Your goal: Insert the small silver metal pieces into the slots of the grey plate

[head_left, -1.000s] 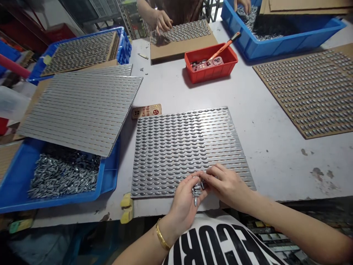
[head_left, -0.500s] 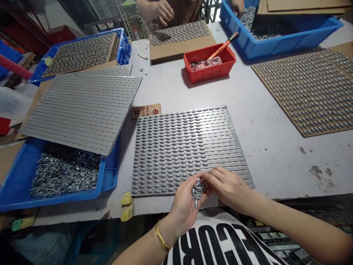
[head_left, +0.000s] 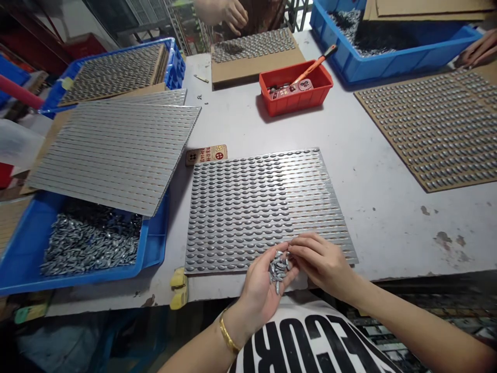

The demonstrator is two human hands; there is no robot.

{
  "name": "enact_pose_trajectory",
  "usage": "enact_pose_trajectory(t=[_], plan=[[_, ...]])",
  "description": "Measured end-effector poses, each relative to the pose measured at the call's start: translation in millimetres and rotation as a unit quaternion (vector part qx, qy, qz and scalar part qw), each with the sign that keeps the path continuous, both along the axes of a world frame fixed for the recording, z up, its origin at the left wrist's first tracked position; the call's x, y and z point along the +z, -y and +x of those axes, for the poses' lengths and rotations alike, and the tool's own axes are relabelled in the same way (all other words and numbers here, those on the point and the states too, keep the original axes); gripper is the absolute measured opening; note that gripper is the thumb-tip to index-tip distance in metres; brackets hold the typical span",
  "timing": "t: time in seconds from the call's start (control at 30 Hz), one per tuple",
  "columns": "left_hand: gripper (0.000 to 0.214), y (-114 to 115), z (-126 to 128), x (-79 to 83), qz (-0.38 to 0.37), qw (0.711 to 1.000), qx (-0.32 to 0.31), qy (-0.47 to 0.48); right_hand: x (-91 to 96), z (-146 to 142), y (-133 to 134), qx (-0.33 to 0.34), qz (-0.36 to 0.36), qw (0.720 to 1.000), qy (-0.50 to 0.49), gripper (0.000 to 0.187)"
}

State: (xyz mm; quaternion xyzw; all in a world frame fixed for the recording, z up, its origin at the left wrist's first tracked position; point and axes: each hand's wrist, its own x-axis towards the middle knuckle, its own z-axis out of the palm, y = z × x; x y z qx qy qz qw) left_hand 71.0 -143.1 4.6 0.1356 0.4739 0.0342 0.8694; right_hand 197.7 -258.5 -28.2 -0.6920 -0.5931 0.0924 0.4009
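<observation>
A ribbed silver board (head_left: 267, 176) lies in front of me on the grey table, its grooves mostly filled with rows of small oval metal pieces. At its near edge my left hand (head_left: 260, 287) is cupped around a heap of the same metal pieces (head_left: 278, 267). My right hand (head_left: 324, 264) reaches into that heap, fingertips pinched at the pieces. Both hands meet just over the board's front edge.
A blue bin of loose metal pieces (head_left: 89, 243) sits at left under a bare ribbed board (head_left: 112, 155). A red tray (head_left: 297, 88) with an orange-handled tool stands behind. Filled cardboard sheets (head_left: 430, 124) lie at right. Other people's hands (head_left: 233, 13) work at the far side.
My cupped left hand has opened a little, showing more of the heap. Across the table a person's hand lifted off the far board, and another hand left the far blue bin.
</observation>
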Motion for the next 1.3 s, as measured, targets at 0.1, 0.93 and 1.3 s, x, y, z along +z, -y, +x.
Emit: enact_pose_trajectory(t=[0.1, 0.93, 1.3], plan=[[0.023, -12.2, 0.3, 11.9, -0.005, 1.0, -0.017, -0.011, 3.1, 3.4, 2.9, -0.015, 0.028, 0.999, -0.03, 0.026], [0.031, -43.7, -27.8, 1.9, 0.217, 0.971, -0.101, -0.008, -29.3, 15.7, -7.6, 0.003, -0.09, 0.97, 0.227, 0.021], [0.002, -137.9, -5.8, -6.4, 0.559, 0.8, -0.18, -0.125, -19.1, 10.6, -14.9, -0.02, -0.12, 0.957, 0.263, 0.02]])
